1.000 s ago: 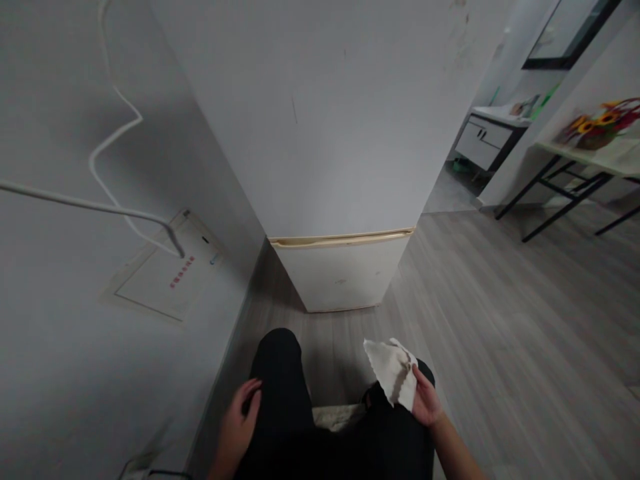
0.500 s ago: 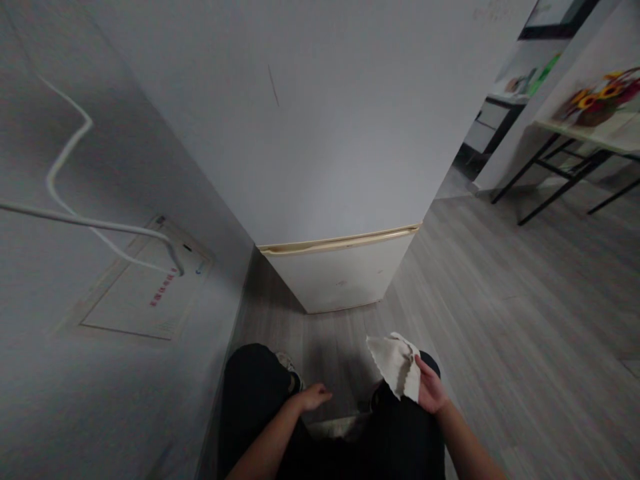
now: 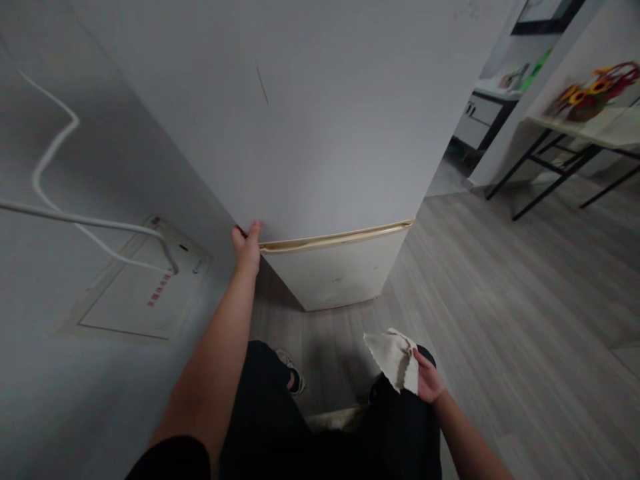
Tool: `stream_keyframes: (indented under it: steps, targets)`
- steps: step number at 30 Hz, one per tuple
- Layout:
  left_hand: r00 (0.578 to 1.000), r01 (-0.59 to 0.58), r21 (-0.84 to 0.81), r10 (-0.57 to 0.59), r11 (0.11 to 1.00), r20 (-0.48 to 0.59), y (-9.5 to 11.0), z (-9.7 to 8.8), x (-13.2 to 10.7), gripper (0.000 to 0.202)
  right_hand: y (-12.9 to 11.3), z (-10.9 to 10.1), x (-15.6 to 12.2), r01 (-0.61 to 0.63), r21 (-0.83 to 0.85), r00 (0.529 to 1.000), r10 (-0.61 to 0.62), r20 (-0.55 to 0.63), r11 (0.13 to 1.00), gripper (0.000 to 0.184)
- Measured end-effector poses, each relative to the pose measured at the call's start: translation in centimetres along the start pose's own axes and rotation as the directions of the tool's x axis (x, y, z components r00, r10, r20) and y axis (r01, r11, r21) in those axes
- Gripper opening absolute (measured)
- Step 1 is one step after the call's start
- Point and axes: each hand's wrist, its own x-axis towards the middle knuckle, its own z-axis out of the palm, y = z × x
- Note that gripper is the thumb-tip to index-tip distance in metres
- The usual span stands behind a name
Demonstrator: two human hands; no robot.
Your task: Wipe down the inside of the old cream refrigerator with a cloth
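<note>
A tall white fridge [image 3: 310,133] stands right in front of me, with a yellowed seam between its upper and lower doors [image 3: 335,267]. My left hand [image 3: 246,245] reaches up to the lower left corner of the upper door, fingers curled round its edge. Low at my right side, my right hand [image 3: 425,379] is closed on a crumpled white cloth [image 3: 393,359] above my right thigh. My dark trousers and one shoe [image 3: 293,375] show below.
A grey wall on the left carries a white cable [image 3: 75,220] and a flat panel [image 3: 140,283] with red lettering. Grey wood floor spreads to the right. A black-legged table [image 3: 575,133] with flowers [image 3: 585,97] stands at the far right, a cabinet beyond.
My left hand rose from my left thigh, crossed between my knees, and now grips the fridge door's lower left corner. The right hand with the cloth has barely moved.
</note>
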Motion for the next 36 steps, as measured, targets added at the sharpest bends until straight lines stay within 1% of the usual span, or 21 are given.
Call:
stream_keyframes:
  steps: [3, 7, 9, 11, 12, 14, 17, 18, 19, 20, 22, 23, 24, 26, 28, 29, 30, 33, 34, 35, 36]
  targets:
    - [0.999, 0.009, -0.002, -0.009, 1.000, -0.041, 0.0, 0.7, -1.0, 0.048, 0.0, -0.2, 0.0, 0.031, 0.015, 0.999, -0.031, -0.028, 0.999, 0.065]
    - [0.998, 0.045, -0.002, -0.045, 0.999, -0.038, 0.9, 0.6, -1.6, 0.028, -0.2, -0.7, 0.1, 0.068, 0.065, 0.994, -0.062, -0.085, 0.996, 0.048]
    - [0.998, 0.061, 0.009, -0.061, 0.998, -0.028, 1.6, 0.2, -2.2, 0.028, -0.4, -0.8, 0.3, 0.076, 0.086, 0.992, -0.067, -0.103, 0.993, 0.042]
    - [0.997, 0.064, 0.021, -0.063, 0.998, -0.032, 2.0, -0.5, -4.0, 0.038, -0.5, -0.8, 0.5, 0.078, 0.085, 0.992, -0.070, -0.101, 0.993, 0.040]
    - [0.997, 0.062, 0.025, -0.061, 0.998, -0.039, 2.0, -0.9, -5.4, 0.046, -0.6, -0.6, 0.7, 0.074, 0.074, 0.994, -0.067, -0.091, 0.995, 0.040]
    - [0.997, 0.069, 0.035, -0.067, 0.997, -0.047, 1.7, -1.9, -9.4, 0.059, -0.7, 0.0, 0.8, 0.060, 0.039, 0.996, -0.058, -0.060, 0.997, 0.044]
    - [0.995, 0.098, 0.049, -0.097, 0.994, -0.033, 0.5, -3.2, -17.3, 0.066, -0.8, 1.8, 0.8, 0.055, -0.018, 0.998, -0.055, -0.002, 0.998, 0.054]
    - [0.993, 0.118, 0.056, -0.118, 0.991, -0.003, -0.1, -3.5, -20.0, 0.067, -0.7, 2.5, 0.7, 0.067, -0.037, 0.998, -0.066, 0.012, 0.997, 0.056]
    - [0.983, 0.166, 0.082, -0.171, 0.983, 0.063, -0.7, -3.8, -22.5, 0.064, -0.5, 3.2, 0.6, 0.083, -0.054, 0.996, -0.082, 0.019, 0.995, 0.057]
    - [0.932, 0.255, 0.179, -0.291, 0.950, 0.215, -1.3, -4.1, -24.7, 0.056, -0.2, 3.8, 0.6, 0.101, -0.070, 0.995, -0.100, 0.017, 0.992, 0.056]
    - [0.826, 0.330, 0.249, -0.406, 0.910, 0.391, -2.4, -4.8, -27.9, 0.043, 0.6, 4.7, 0.4, 0.122, -0.091, 0.992, -0.124, -0.016, 0.988, 0.052]
    - [0.781, 0.349, 0.279, -0.442, 0.895, 0.442, -2.9, -5.2, -28.8, 0.038, 1.0, 5.0, 0.3, 0.127, -0.094, 0.990, -0.132, -0.049, 0.987, 0.050]
    - [0.750, 0.357, 0.295, -0.460, 0.886, 0.474, -3.2, -5.6, -29.1, 0.034, 1.6, 5.1, 0.3, 0.134, -0.093, 0.986, -0.142, -0.092, 0.987, 0.047]
    - [0.718, 0.355, 0.315, -0.473, 0.880, 0.510, -3.6, -6.5, -28.5, 0.027, 2.6, 4.9, 0.0, 0.167, -0.077, 0.964, -0.179, -0.194, 0.983, 0.044]
    - [0.723, 0.346, 0.312, -0.463, 0.885, 0.513, -3.7, -7.1, -26.7, 0.024, 3.6, 4.5, -0.3, 0.253, -0.039, 0.914, -0.252, -0.317, 0.967, 0.039]
    - [0.734, 0.343, 0.304, -0.456, 0.889, 0.503, -3.7, -7.3, -25.6, 0.025, 3.9, 4.4, -0.5, 0.312, -0.013, 0.873, -0.292, -0.390, 0.950, 0.035]
    - [0.749, 0.342, 0.296, -0.449, 0.892, 0.487, -3.8, -7.3, -24.6, 0.026, 4.2, 4.3, -0.9, 0.378, 0.008, 0.819, -0.330, -0.469, 0.926, 0.031]
    - [0.803, 0.345, 0.276, -0.434, 0.897, 0.408, -4.0, -7.1, -22.0, 0.028, 4.1, 4.5, -3.1, 0.552, -0.018, 0.621, -0.425, -0.659, 0.834, 0.022]
    - [0.824, 0.346, 0.271, -0.429, 0.898, 0.369, -4.2, -6.9, -21.3, 0.028, 3.7, 4.8, -4.4, 0.596, -0.069, 0.556, -0.474, -0.683, 0.800, 0.021]
    - [0.846, 0.346, 0.267, -0.422, 0.899, 0.325, -4.4, -6.7, -20.6, 0.027, 3.1, 5.1, -5.9, 0.638, -0.143, 0.495, -0.545, -0.677, 0.757, 0.023]
    - [0.867, 0.344, 0.262, -0.412, 0.902, 0.279, -4.7, -6.5, -19.8, 0.027, 2.3, 5.5, -7.7, 0.670, -0.217, 0.449, -0.621, -0.642, 0.710, 0.025]
